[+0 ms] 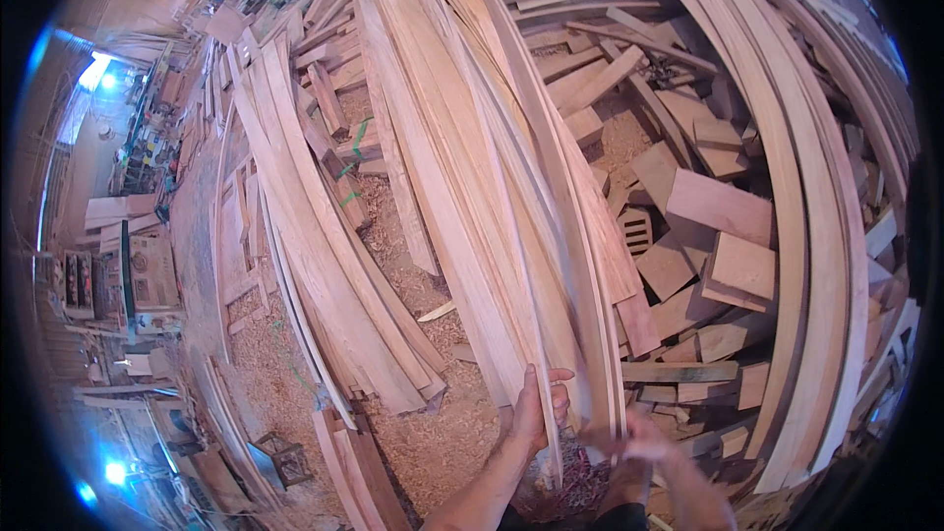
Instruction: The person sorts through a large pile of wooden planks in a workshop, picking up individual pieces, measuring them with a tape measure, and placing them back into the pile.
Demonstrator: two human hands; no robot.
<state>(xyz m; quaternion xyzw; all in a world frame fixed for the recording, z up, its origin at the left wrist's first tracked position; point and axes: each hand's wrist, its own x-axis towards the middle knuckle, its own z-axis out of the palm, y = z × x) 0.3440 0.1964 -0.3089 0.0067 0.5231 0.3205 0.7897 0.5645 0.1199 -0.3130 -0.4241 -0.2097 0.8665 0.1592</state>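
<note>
My left hand (pixel 536 411) is closed round the near end of a long, thin wooden strip (pixel 518 275), its thumb pointing up along the wood. The strip runs away from me over a stack of long pale planks (pixel 418 128). To the right, my right hand (pixel 644 441) is at the near end of a long wooden board (pixel 565 187) tilted on its edge. That hand is smeared by motion, but its fingers appear wrapped round the board's end. Both forearms come in from the lower edge.
More long planks (pixel 305 236) lie to the left over a shavings-covered floor (pixel 261 374). A heap of offcut blocks (pixel 721 206) fills the right side, with curved long boards (pixel 787 157) beyond it. Shelves and a cabinet (pixel 147 270) stand far left.
</note>
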